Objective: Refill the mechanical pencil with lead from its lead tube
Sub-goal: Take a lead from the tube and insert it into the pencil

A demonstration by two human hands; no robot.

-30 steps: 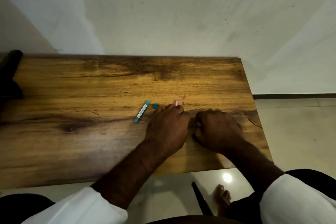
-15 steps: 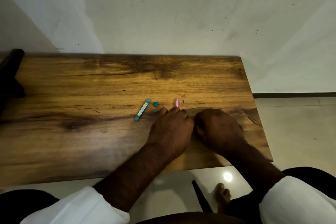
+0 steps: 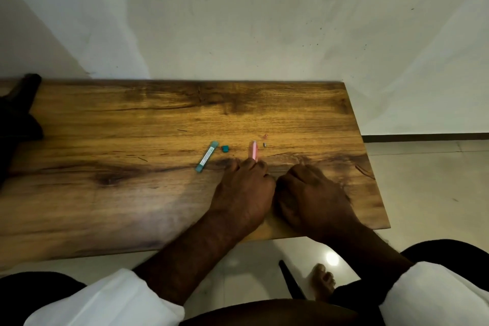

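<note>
Refill in progress; loose small parts at risk.
Mech. pencil (image 3: 254,150) is held at its near end by left hand (image 3: 244,190), fingers pinched narrow on it, tip pointed away over counter (image 3: 105,206). Right hand (image 3: 309,193) is fisted, knuckles up, contents not visible. Lead tube (image 3: 207,156) lies uncapped, cap (image 3: 225,149) beside it; small parts (image 3: 264,144) could be knocked off, lead snapped if forced.
</note>
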